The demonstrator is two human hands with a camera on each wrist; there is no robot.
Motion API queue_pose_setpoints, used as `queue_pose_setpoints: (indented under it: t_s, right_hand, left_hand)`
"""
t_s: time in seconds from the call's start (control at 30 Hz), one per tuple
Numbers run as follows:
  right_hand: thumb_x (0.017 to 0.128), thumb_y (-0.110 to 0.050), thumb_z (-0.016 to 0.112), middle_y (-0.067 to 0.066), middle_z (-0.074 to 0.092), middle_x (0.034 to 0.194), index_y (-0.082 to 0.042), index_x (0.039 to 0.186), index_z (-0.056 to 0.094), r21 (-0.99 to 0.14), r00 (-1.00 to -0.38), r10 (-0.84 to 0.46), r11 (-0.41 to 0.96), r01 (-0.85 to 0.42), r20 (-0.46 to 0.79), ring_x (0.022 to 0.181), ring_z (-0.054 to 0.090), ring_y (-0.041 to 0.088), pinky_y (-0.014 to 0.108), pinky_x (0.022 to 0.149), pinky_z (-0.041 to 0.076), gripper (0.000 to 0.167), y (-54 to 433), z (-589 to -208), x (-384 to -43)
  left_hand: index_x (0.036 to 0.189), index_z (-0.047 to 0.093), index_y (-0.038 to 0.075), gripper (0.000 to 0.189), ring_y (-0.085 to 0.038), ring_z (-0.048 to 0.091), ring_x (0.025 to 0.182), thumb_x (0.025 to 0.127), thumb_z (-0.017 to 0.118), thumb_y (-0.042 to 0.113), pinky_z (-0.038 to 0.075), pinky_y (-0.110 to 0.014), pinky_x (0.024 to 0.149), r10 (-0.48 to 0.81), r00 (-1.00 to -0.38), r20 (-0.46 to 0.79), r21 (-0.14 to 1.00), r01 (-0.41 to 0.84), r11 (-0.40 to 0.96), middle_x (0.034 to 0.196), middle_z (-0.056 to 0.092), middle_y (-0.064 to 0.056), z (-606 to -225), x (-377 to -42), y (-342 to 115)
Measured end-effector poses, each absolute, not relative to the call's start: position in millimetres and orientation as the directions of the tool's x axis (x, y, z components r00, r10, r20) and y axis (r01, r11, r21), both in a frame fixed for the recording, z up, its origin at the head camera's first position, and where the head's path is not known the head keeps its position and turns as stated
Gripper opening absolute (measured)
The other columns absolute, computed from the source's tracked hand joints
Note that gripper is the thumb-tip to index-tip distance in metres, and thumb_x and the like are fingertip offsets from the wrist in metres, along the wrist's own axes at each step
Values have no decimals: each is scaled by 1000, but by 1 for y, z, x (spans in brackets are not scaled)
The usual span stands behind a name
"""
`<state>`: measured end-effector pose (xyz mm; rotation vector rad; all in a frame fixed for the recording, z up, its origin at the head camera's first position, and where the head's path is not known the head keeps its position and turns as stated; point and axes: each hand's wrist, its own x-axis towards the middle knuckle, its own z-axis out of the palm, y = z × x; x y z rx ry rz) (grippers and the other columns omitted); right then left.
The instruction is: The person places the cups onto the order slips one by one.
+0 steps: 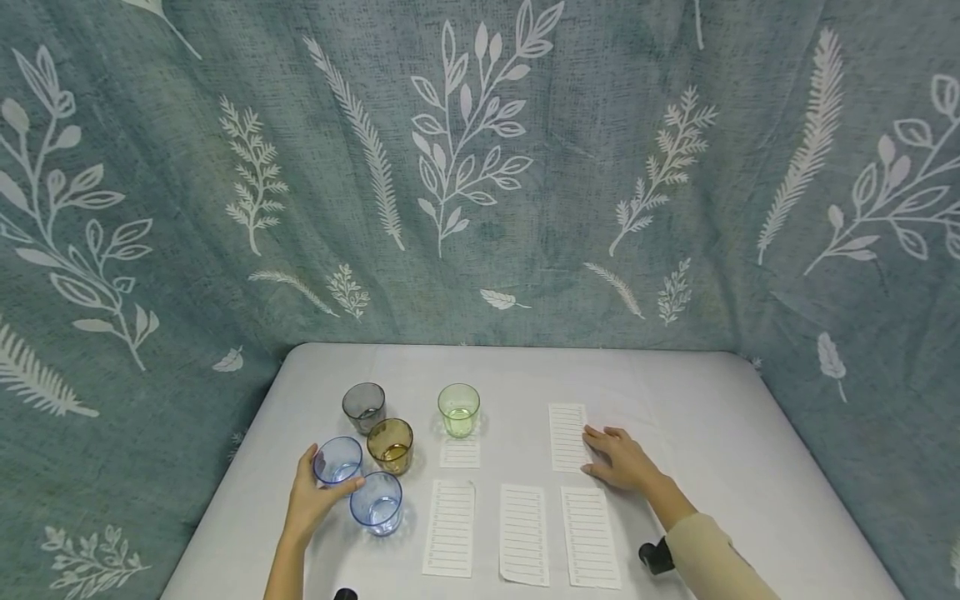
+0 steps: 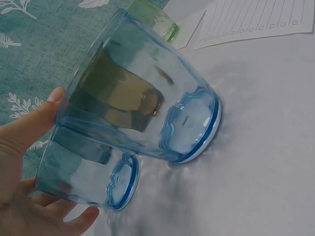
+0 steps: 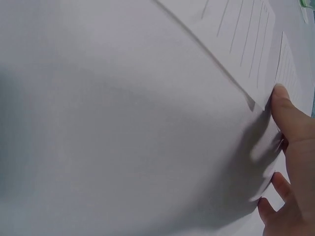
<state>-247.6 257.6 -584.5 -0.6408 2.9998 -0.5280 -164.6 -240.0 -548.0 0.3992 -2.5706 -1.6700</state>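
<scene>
My left hand (image 1: 317,498) curves round a clear blue glass (image 1: 335,463), fingers on its far left side and thumb across its front. The thumb tip comes right to the rim of a second blue glass (image 2: 189,128), which stands upright beside it. An amber glass (image 1: 391,450) is just behind these two, and a grey glass (image 1: 364,408) is farther back. On the right, my right hand (image 1: 624,463) rests on the table with spread, relaxed fingers. Its fingertips touch the right edge of a lined paper sheet (image 1: 567,437).
A green glass (image 1: 459,412) stands at the back middle, overlapping a partly hidden lined sheet (image 1: 460,455). Nearer are three more lined sheets in a row: left (image 1: 450,529), middle (image 1: 523,535) and right (image 1: 590,537). A leaf-patterned curtain (image 1: 480,175) surrounds the white table (image 1: 675,392).
</scene>
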Motion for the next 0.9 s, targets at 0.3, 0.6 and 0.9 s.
queue_pose_setpoints:
  t_s: [0.3,0.6,0.9]
  right_hand:
    - [79,-39,73,20,45,139,4,129,53,-368,-917,-395,847,-385,49,125,38,50,66,97,34,69,258,-585,-244]
    - [81,-38,72,19,46,139,3,129,53,-392,-915,-401,834,-388,50,124,39,49,66,97,33,66,262,-587,-246]
    - [80,-38,72,18,45,140,2,131,52,-398,-923,-382,842,-365,39,125,38,49,68,96,32,68,262,-589,-247]
  left_hand:
    - [146,8,-9,108,-53,17,134,72,81,22,21,-59,109,-236,-966,-102,912,-186,366,148,13,-37,-551,-165,-239]
    - [145,10,-10,103,-54,18,133,75,79,20,25,-55,109,-248,-963,-102,935,-178,306,147,16,-37,-554,-161,-240]
    - [148,18,-2,75,-47,23,135,91,62,21,24,-47,112,-232,-964,-127,945,-190,268,149,20,-31,-564,-155,-250]
